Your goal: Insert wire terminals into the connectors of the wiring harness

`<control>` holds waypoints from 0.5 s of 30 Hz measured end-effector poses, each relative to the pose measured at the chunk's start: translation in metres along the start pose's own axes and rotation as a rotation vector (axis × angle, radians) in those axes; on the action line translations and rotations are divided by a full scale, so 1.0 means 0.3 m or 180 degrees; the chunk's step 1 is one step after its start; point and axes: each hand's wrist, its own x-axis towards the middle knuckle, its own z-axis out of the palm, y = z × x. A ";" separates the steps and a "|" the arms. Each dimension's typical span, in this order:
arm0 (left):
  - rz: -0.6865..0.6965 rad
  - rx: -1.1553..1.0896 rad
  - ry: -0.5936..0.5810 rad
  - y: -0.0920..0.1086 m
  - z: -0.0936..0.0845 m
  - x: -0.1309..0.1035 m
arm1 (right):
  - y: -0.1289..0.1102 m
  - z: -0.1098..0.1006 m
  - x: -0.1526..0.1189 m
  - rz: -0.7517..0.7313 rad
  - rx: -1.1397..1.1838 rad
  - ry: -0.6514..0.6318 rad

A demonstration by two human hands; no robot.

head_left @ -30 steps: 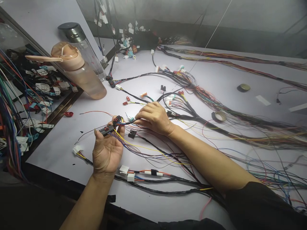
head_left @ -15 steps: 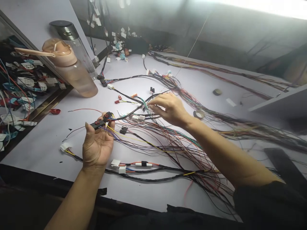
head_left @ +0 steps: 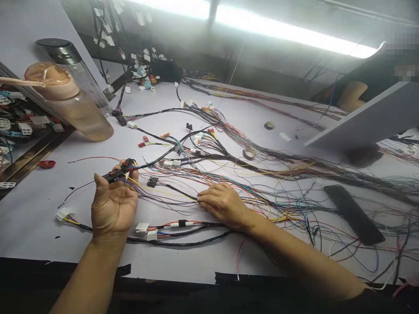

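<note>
My left hand [head_left: 114,203], palm up, holds a long black connector [head_left: 114,175] between thumb and fingers; purple and yellow wires run from it to the right. Another black connector with a red part [head_left: 127,165] rests at the fingertips. My right hand [head_left: 222,203] lies palm down over the wire bundle, its fingertips pinched together at a dark cable [head_left: 183,192]; what lies between them is too small to make out. A small black connector [head_left: 152,181] sits between my hands. Nearer the front edge lie white connectors [head_left: 142,228] on sleeved cables.
Two bottles, one peach [head_left: 78,109] and one clear with a dark lid [head_left: 59,50], stand at the left. A black phone-like slab [head_left: 355,216] lies right. Tape rolls [head_left: 248,153] sit behind my right hand. Another person's arm [head_left: 353,96] shows at the back right.
My right hand has come down and nearer the front edge, onto the wires. My left hand still holds the connector. The view has shifted right, showing the black slab more fully.
</note>
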 end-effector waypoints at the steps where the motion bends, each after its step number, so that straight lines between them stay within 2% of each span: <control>1: 0.0026 0.0006 -0.0007 0.000 0.000 0.000 | -0.009 -0.001 -0.005 -0.0026 0.0031 -0.0034; 5: 0.0022 -0.0036 -0.0068 -0.001 -0.003 0.002 | -0.004 -0.012 0.014 0.0016 -0.0071 0.0079; 9: -0.0011 -0.0047 -0.0050 0.000 -0.011 0.004 | 0.043 -0.007 0.090 0.0272 -0.0289 0.0347; 15: -0.0054 -0.0109 -0.0019 0.002 -0.015 0.008 | 0.075 0.035 0.165 0.0248 -0.0628 0.0068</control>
